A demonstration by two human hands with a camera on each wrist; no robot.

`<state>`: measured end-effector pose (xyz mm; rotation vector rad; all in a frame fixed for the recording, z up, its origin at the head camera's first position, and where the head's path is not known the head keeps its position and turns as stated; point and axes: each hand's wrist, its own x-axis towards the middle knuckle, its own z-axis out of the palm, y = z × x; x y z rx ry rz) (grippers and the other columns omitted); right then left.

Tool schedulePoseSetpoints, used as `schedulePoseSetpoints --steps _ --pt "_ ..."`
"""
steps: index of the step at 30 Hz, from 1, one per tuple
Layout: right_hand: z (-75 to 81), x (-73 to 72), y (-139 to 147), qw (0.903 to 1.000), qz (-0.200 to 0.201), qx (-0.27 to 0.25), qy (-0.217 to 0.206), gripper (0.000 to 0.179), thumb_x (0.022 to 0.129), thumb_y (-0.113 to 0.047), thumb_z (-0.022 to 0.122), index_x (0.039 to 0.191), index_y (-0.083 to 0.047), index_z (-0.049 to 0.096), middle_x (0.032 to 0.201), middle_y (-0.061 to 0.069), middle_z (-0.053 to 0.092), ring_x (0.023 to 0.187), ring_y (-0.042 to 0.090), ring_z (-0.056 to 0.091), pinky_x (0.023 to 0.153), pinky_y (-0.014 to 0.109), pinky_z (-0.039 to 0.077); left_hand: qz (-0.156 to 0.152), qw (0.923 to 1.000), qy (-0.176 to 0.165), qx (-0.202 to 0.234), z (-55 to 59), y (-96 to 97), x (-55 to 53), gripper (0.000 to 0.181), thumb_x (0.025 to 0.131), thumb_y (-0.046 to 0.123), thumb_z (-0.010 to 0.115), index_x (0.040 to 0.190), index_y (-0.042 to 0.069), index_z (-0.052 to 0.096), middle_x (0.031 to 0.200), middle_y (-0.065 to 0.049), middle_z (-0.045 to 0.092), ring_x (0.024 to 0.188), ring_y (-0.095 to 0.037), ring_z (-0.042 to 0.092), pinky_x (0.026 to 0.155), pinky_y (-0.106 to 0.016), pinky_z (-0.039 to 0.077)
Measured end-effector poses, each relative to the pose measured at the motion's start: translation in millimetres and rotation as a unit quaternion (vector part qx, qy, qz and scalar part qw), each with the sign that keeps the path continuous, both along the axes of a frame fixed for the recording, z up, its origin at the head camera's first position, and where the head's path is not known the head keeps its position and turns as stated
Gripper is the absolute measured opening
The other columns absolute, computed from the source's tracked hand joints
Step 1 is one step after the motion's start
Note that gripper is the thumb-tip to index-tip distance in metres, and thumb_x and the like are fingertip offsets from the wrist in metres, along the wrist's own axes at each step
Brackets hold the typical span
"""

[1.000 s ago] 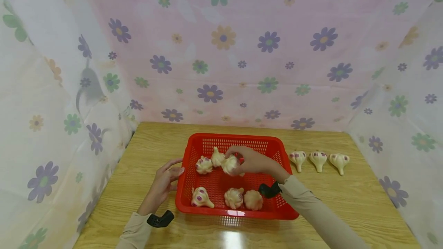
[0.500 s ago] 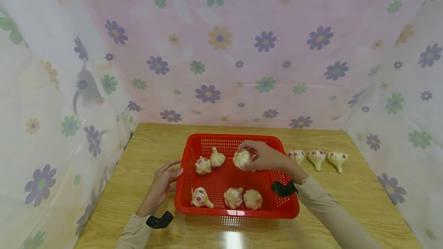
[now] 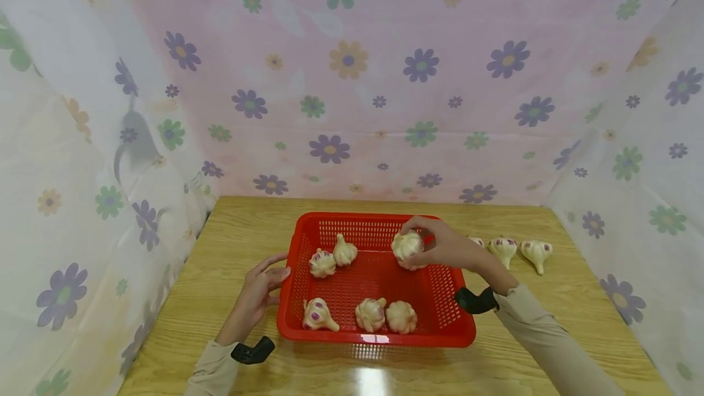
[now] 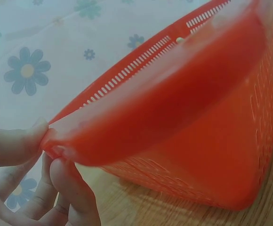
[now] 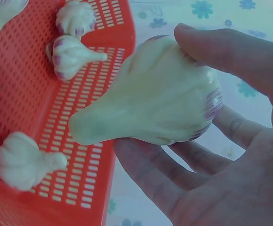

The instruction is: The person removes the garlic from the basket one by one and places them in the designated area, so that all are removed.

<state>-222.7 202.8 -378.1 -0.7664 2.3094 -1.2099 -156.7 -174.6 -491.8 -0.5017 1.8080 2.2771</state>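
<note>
My right hand [image 3: 448, 246] holds a garlic bulb [image 3: 407, 248] over the back right of the red plastic basket [image 3: 379, 338]. Seen from the right wrist, thumb and fingers grip this cream bulb [image 5: 160, 94] from both sides, its pale stem pointing left and purple streaks on its right end. At the basket's left side, my left hand [image 3: 255, 292] pinches the rim [image 4: 61, 148] between thumb and fingers. Inside lie more bulbs: a purple-marked one [image 3: 322, 263] beside a plainer one [image 3: 345, 252] at back left, a spotted bulb [image 3: 318, 315] at front left, and two [image 3: 371, 315] at front middle.
On the wooden table [image 3: 242, 231], right of the basket, three garlic bulbs stand in a row, among them a middle one [image 3: 503, 249] and a far right one [image 3: 536, 253]; my right hand partly covers the nearest. Flowered cloth [image 3: 379, 78] hangs behind and at both sides.
My right hand has carried the garlic bulb rightward from beside the back left bulbs to the basket's back right. My left hand stays on the rim.
</note>
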Motion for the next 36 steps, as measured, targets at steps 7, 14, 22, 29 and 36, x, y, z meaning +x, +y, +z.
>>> schedulePoseSetpoints --steps 7,14,22,29,36 --pt "0.9 -0.3 19 0.9994 -0.025 0.008 0.023 0.045 0.082 -0.022 0.075 0.120 -0.013 0.053 0.131 0.014 0.045 0.099 0.031 0.056 0.072 0.036 0.054 0.001 1.0000 -0.004 0.004 -0.7 0.1 1.4 0.048 0.086 0.009 0.065 0.131 0.010 0.053 0.098 -0.011 0.066 0.087 -0.026 0.064 0.066 -0.044 0.056" --pt "3.0 -0.4 40 0.9990 -0.036 0.006 0.028 0.043 0.084 -0.025 0.073 0.120 -0.013 0.053 0.134 0.015 0.043 0.109 0.034 0.052 0.077 0.039 0.052 0.002 1.0000 0.001 0.002 -1.6 0.2 1.4 0.047 0.086 0.011 0.066 0.131 0.010 0.054 0.098 -0.012 0.066 0.086 -0.026 0.064 0.064 -0.043 0.056" --pt "6.4 2.8 59 0.9968 -0.059 0.014 0.052 0.044 0.085 -0.024 0.072 0.122 -0.010 0.053 0.129 0.016 0.047 0.107 0.033 0.053 0.080 0.038 0.051 0.003 1.0000 -0.002 -0.005 -0.8 0.9 0.9 0.047 0.086 0.011 0.066 0.131 0.011 0.054 0.100 -0.013 0.065 0.085 -0.026 0.064 0.064 -0.042 0.056" --pt "6.3 2.8 77 0.9945 -0.083 0.029 0.058 0.049 0.085 -0.025 0.072 0.127 -0.009 0.051 0.130 0.014 0.048 0.111 0.034 0.052 0.082 0.037 0.050 0.006 1.0000 -0.003 0.001 0.2 0.8 0.3 0.047 0.085 0.010 0.066 0.130 0.011 0.054 0.099 -0.013 0.065 0.083 -0.026 0.063 0.064 -0.043 0.056" --pt "9.8 5.9 91 0.9925 -0.092 0.048 0.065 0.049 0.086 -0.025 0.071 0.126 -0.006 0.050 0.128 0.015 0.048 0.105 0.033 0.053 0.078 0.034 0.051 0.003 1.0000 0.001 -0.005 0.4 0.5 0.0 0.047 0.085 0.011 0.067 0.130 0.011 0.054 0.100 -0.013 0.065 0.080 -0.024 0.063 0.063 -0.042 0.056"
